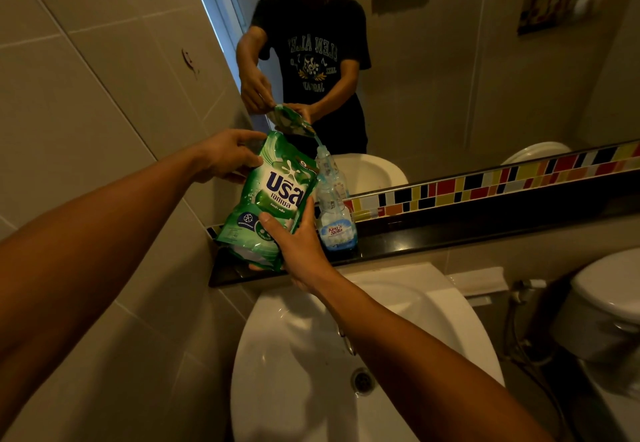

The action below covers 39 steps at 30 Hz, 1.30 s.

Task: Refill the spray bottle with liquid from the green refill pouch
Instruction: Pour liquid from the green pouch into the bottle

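— Left of centre frame, where's the pouch (268, 195)?
— Tilted against the bottle (335, 216) on the ledge (450, 233); left hand (225, 156) grips its top, right hand (294, 237) clasps its bottom.

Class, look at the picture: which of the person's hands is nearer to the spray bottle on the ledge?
Right. The right hand grips the green pouch's lower edge right beside the spray bottle; the left hand holds the pouch's top corner, farther off.
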Each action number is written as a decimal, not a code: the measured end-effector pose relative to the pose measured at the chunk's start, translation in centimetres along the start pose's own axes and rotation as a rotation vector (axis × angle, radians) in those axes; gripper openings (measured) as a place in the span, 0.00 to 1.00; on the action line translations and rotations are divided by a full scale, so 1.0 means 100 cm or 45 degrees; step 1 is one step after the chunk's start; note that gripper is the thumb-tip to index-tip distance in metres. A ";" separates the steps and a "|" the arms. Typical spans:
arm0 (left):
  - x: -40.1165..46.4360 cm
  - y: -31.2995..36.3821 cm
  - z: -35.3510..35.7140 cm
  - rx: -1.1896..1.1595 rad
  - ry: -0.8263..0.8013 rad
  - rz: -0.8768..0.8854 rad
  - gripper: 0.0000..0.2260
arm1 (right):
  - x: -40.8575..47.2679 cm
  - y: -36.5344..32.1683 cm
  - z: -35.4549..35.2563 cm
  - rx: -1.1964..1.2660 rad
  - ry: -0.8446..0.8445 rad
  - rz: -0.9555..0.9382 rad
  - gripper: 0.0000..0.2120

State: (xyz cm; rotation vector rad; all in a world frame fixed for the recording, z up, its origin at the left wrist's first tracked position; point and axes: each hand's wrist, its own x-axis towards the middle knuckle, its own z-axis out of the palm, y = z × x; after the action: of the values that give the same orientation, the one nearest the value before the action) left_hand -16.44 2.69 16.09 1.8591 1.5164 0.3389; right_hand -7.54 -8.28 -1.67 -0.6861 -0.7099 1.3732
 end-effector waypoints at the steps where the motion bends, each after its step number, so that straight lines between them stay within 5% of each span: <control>1: 0.000 0.000 0.000 0.000 0.001 0.000 0.27 | 0.000 0.000 0.000 0.003 -0.002 0.006 0.48; 26: 0.008 -0.015 0.009 -0.058 0.028 0.020 0.28 | 0.001 0.001 -0.016 -0.154 0.016 0.009 0.43; 39: 0.012 -0.063 0.047 -0.263 0.133 0.047 0.29 | 0.003 0.014 -0.057 -0.560 -0.046 -0.002 0.54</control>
State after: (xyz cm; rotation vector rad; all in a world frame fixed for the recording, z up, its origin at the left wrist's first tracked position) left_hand -18.02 2.54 8.31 1.7308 1.4571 0.5959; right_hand -3.90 -7.95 -6.32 -1.0060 -1.0567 1.2392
